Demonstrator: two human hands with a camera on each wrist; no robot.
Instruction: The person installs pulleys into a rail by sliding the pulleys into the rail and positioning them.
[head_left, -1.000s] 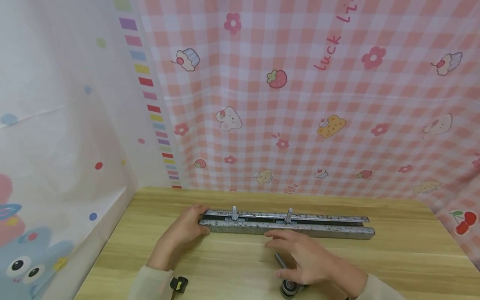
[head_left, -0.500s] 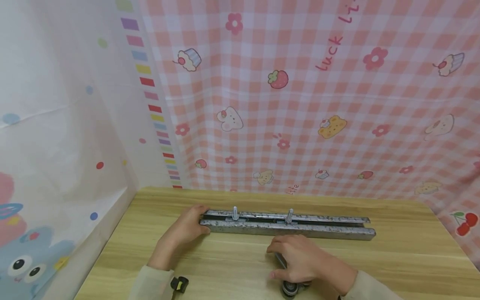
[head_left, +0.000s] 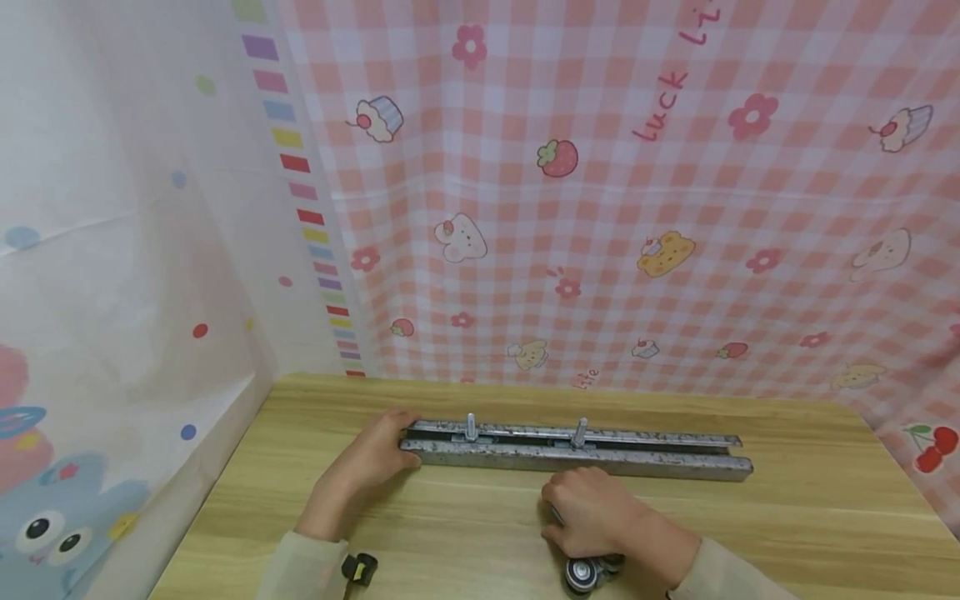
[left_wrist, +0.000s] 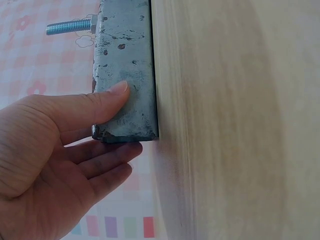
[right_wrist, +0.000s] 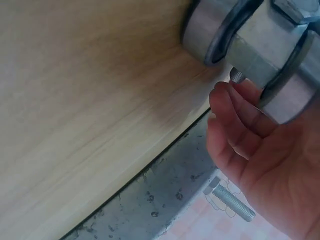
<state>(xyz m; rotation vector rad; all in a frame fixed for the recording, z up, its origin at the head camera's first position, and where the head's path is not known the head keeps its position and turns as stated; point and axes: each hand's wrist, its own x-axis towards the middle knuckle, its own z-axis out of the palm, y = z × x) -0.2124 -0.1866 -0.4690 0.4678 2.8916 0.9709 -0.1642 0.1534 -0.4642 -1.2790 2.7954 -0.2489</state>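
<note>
A grey, worn metal channel rail (head_left: 652, 460) lies lengthwise on the wooden table, its slot facing up. Two threaded bolts (head_left: 471, 427) stand upright out of that slot. My left hand (head_left: 371, 454) holds the rail's left end, with the thumb on the near wall in the left wrist view and the other fingers around the end and far side. In front of the rail, my right hand (head_left: 596, 508) grips the threaded stem of a metal wheel roller (right_wrist: 257, 55). Most of the stem is hidden by the curled fingers; the wheels (head_left: 582, 573) show below the hand.
The wooden table (head_left: 810, 500) extends to the right of the rail. A small black object with a yellow patch (head_left: 360, 569) is beside the left sleeve. Behind the table hangs a pink checked cloth (head_left: 495, 200), and a white printed cloth (head_left: 135, 250) hangs at the left.
My right hand has come down over the roller, and its spread fingers have curled around the stem. The left hand has stayed on the rail's end.
</note>
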